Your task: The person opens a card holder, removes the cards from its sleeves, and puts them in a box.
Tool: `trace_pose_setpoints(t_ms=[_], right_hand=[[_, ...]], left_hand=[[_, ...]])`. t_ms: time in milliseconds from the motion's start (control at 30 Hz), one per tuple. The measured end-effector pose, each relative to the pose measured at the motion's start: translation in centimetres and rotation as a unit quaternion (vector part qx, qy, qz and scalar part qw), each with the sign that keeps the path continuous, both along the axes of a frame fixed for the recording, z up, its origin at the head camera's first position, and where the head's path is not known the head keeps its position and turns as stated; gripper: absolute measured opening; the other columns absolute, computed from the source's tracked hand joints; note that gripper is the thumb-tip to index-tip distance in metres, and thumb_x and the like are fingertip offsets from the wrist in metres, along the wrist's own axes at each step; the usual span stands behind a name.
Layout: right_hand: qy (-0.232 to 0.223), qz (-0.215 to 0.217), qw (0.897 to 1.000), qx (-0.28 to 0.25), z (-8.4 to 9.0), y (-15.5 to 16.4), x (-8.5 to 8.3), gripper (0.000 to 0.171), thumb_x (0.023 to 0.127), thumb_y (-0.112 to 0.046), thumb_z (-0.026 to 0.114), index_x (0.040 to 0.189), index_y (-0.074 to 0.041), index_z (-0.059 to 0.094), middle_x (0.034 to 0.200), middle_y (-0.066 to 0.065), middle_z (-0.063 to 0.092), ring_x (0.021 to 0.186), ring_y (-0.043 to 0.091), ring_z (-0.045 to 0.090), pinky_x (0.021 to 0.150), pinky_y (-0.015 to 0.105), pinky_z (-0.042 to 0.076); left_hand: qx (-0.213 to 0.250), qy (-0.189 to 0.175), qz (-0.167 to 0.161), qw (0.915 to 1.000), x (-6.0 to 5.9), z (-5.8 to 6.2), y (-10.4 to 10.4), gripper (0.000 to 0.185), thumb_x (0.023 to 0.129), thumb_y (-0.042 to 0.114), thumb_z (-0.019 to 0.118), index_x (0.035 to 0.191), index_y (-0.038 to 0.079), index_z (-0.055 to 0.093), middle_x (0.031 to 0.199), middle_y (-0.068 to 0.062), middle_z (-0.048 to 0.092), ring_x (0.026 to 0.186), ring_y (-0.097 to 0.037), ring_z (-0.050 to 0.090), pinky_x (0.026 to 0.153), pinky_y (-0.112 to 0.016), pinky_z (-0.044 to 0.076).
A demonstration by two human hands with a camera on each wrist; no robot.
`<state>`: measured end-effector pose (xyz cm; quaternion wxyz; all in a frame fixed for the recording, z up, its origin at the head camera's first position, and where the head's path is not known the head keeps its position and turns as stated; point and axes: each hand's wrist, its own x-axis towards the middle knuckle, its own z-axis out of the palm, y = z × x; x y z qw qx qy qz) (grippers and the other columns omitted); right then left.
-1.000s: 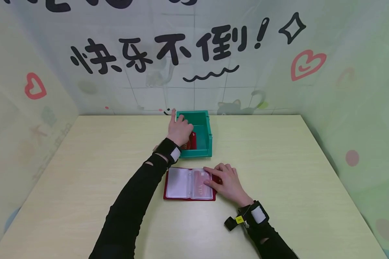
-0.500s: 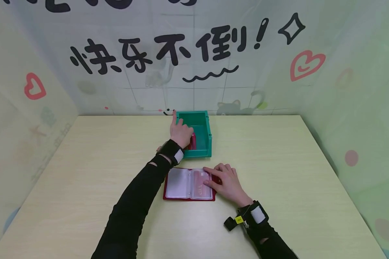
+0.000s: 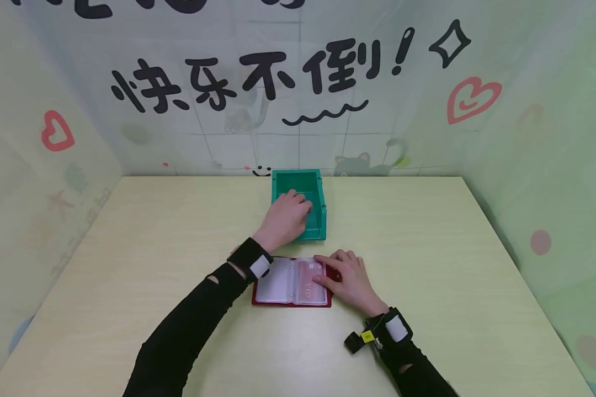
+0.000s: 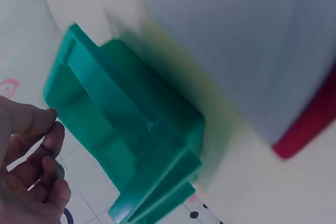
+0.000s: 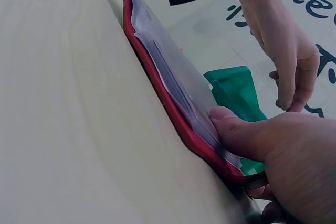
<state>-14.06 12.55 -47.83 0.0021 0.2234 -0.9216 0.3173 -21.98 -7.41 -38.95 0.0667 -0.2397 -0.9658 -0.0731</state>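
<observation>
Pale wooden table [image 3: 129, 264] against cartoon-decorated walls [image 3: 298, 110].

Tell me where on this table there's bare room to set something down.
The pale wooden table is bare left of the left hand and right of the right hand. The middle is crowded: green plastic bin and open red card holder sit close together.

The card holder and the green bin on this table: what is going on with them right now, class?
A person sits at a pale wooden table. The right hand presses flat on the right page of an open red card holder, keeping it open; a card marked VIP sits in one clear sleeve. The left hand is over the near end of a small green bin just behind the holder, fingers curled. Whether that hand holds a card cannot be told from these views.
</observation>
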Motion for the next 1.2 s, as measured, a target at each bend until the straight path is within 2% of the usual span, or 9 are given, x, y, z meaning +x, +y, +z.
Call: trace_pose_setpoints(t_ms=[100, 200, 267, 400, 467, 600, 1000, 1200], right_hand=[[0.009, -0.001, 1.000, -0.002, 0.1, 0.0, 0.0, 0.047, 0.086, -0.037, 0.079, 0.128, -0.018, 0.070, 0.094, 0.001, 0.056, 0.095, 0.018, 0.045, 0.081, 0.034, 0.029], [0.013, -0.003, 1.000, -0.008, 0.3, -0.1, 0.1, 0.048, 0.085, -0.037, 0.079, 0.128, -0.017, 0.070, 0.093, 0.002, 0.056, 0.094, 0.019, 0.045, 0.080, 0.034, 0.029], [0.012, -0.005, 1.000, -0.011, 0.3, -0.1, 0.2, 0.048, 0.085, -0.037, 0.079, 0.128, -0.017, 0.070, 0.093, 0.002, 0.056, 0.095, 0.019, 0.045, 0.081, 0.034, 0.029], [0.006, -0.008, 1.000, -0.007, 0.3, -0.1, 0.3, 0.048, 0.086, -0.038, 0.078, 0.129, -0.018, 0.069, 0.094, 0.001, 0.056, 0.096, 0.018, 0.046, 0.082, 0.035, 0.029], [0.005, -0.009, 1.000, -0.006, 0.3, -0.2, 0.3, 0.048, 0.086, -0.037, 0.078, 0.128, -0.018, 0.069, 0.094, 0.001, 0.056, 0.097, 0.018, 0.046, 0.083, 0.035, 0.030], [0.002, -0.011, 1.000, -0.008, 0.3, -0.2, 0.3, 0.047, 0.086, -0.038, 0.078, 0.128, -0.019, 0.070, 0.094, 0.001, 0.056, 0.097, 0.018, 0.045, 0.083, 0.036, 0.029], [0.017, -0.010, 1.000, -0.013, 0.1, -0.2, 0.3, 0.037, 0.094, -0.033, 0.069, 0.128, -0.018, 0.070, 0.095, 0.001, 0.060, 0.096, 0.018, 0.047, 0.081, 0.034, 0.029], [0.015, -0.011, 1.000, -0.013, -0.1, -0.1, 0.1, 0.039, 0.092, -0.033, 0.072, 0.129, -0.019, 0.070, 0.096, 0.001, 0.060, 0.097, 0.018, 0.047, 0.082, 0.034, 0.030]], left_hand=[[0.096, -0.063, -0.019, 0.9931, 2.4, -0.4, 0.0, 0.017, 0.098, 0.013, 0.064, 0.110, 0.007, 0.072, 0.108, -0.008, 0.073, 0.099, -0.022, 0.065, 0.093, -0.035, 0.057], [0.165, -0.140, -0.011, 0.9763, 4.7, -1.1, -0.3, 0.021, 0.097, 0.016, 0.067, 0.115, 0.006, 0.072, 0.110, -0.008, 0.074, 0.095, -0.022, 0.067, 0.090, -0.036, 0.059], [0.189, -0.173, 0.002, 0.9667, 5.9, -1.6, -0.6, 0.025, 0.096, 0.017, 0.068, 0.118, 0.006, 0.072, 0.112, -0.008, 0.074, 0.094, -0.022, 0.067, 0.088, -0.037, 0.059], [0.189, -0.205, 0.019, 0.9602, 7.4, -2.8, -1.5, 0.030, 0.097, 0.022, 0.066, 0.124, 0.009, 0.069, 0.116, -0.007, 0.073, 0.095, -0.019, 0.065, 0.085, -0.037, 0.059], [0.196, -0.214, 0.022, 0.9567, 7.7, -3.4, -1.9, 0.031, 0.099, 0.024, 0.064, 0.127, 0.010, 0.068, 0.118, -0.006, 0.073, 0.097, -0.018, 0.064, 0.087, -0.037, 0.059], [0.238, -0.228, 0.024, 0.9439, 7.9, -4.1, -2.4, 0.032, 0.099, 0.024, 0.063, 0.127, 0.010, 0.068, 0.119, -0.006, 0.072, 0.099, -0.018, 0.064, 0.091, -0.037, 0.057], [0.312, -0.259, 0.022, 0.9141, 7.3, -4.7, -3.8, 0.033, 0.101, 0.024, 0.061, 0.129, 0.008, 0.066, 0.125, -0.007, 0.070, 0.102, -0.020, 0.066, 0.091, -0.035, 0.057], [0.352, -0.273, 0.034, 0.8944, 6.9, -4.9, -4.4, 0.037, 0.102, 0.028, 0.060, 0.131, 0.006, 0.063, 0.119, -0.011, 0.070, 0.091, -0.017, 0.068, 0.077, -0.028, 0.058]])
